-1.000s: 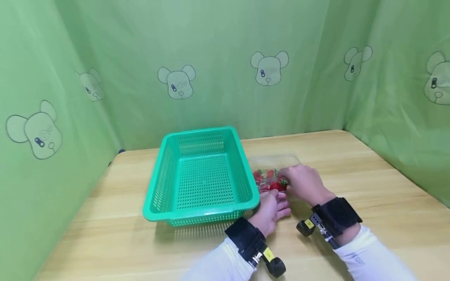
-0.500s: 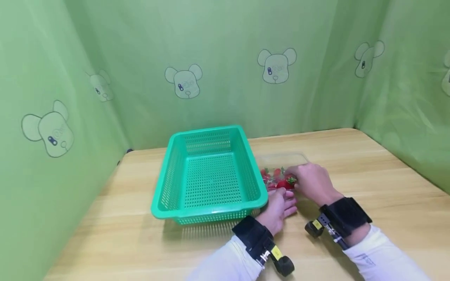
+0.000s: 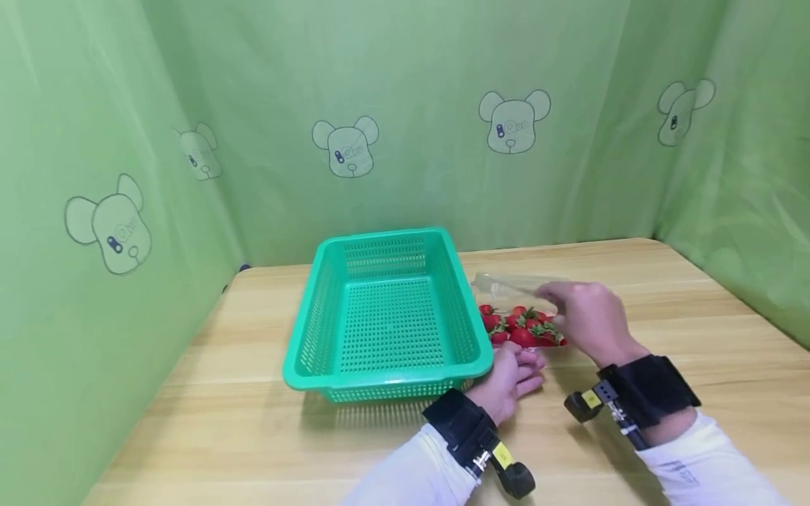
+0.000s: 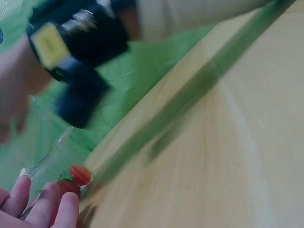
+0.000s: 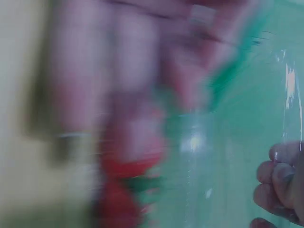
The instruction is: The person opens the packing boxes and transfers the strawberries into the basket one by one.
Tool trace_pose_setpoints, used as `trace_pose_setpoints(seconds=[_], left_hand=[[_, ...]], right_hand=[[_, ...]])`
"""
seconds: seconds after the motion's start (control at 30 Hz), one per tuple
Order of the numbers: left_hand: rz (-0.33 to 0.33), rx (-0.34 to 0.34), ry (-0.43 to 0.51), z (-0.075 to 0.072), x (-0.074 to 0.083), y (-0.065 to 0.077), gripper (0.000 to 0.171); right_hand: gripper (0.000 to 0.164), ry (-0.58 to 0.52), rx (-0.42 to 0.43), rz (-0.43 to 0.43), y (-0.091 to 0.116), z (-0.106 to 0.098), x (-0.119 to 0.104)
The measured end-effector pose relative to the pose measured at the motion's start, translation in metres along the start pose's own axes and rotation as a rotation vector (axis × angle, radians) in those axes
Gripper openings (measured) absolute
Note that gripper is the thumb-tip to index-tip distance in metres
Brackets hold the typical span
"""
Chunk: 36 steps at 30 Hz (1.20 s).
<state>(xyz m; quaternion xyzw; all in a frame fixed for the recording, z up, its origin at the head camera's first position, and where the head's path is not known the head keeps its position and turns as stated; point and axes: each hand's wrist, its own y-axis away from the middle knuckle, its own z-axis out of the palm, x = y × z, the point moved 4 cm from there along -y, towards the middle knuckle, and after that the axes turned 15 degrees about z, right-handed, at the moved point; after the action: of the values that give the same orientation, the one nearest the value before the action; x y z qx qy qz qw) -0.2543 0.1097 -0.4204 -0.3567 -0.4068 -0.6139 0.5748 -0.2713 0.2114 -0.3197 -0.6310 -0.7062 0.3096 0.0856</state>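
A clear plastic punnet (image 3: 540, 347) full of red strawberries (image 3: 522, 336) stands right of the green basket, its clear lid (image 3: 500, 284) tilted up at the back. My left hand (image 3: 511, 376) holds the punnet's near edge, its fingers also showing at the lower left of the left wrist view. Over the right end of the punnet is my right hand (image 3: 591, 316), its blurred, fairly straight fingers (image 5: 135, 52) close to the lid. Strawberries also lie below those fingers in the right wrist view.
An empty green perforated plastic basket (image 3: 484, 355) sits just left of the punnet, on the wooden table (image 3: 221, 422). Its right wall rises close beside the left hand. Green curtains (image 3: 411, 176) with bear heads stand behind the table and at both sides.
My right hand has risen and moved back, and the lid has swung up off the strawberries, which now show plainly. The left hand stays at the punnet's near edge. The head view has turned slightly left.
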Motion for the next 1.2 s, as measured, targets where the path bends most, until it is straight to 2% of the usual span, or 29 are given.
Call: trace_pose_setpoints(seconds=[0.07,0.43,0.67,0.87,1.07,1.2], left_hand=[[-0.002,-0.006,0.002,0.002,-0.002,0.002,0.024],[-0.013,-0.035,0.03,0.006,0.002,0.01,0.024],[-0.012,-0.037,0.052,0.004,0.002,0.009,0.024],[-0.007,-0.033,0.078,0.005,0.003,0.008,0.021],[-0.03,-0.023,0.107,0.005,0.004,0.007,0.021],[-0.033,-0.025,0.128,0.004,0.003,0.008,0.022]], right_hand=[[0.034,-0.005,0.049,0.011,-0.005,-0.008,0.0],[0.051,0.042,0.098,-0.043,-0.028,-0.016,-0.003],[0.046,0.019,0.093,-0.019,-0.044,-0.016,-0.001],[0.042,-0.035,0.099,0.057,-0.046,-0.022,0.003],[0.031,-0.109,0.098,0.145,-0.038,-0.026,0.006],[0.031,-0.151,0.063,0.233,-0.03,-0.026,0.008]])
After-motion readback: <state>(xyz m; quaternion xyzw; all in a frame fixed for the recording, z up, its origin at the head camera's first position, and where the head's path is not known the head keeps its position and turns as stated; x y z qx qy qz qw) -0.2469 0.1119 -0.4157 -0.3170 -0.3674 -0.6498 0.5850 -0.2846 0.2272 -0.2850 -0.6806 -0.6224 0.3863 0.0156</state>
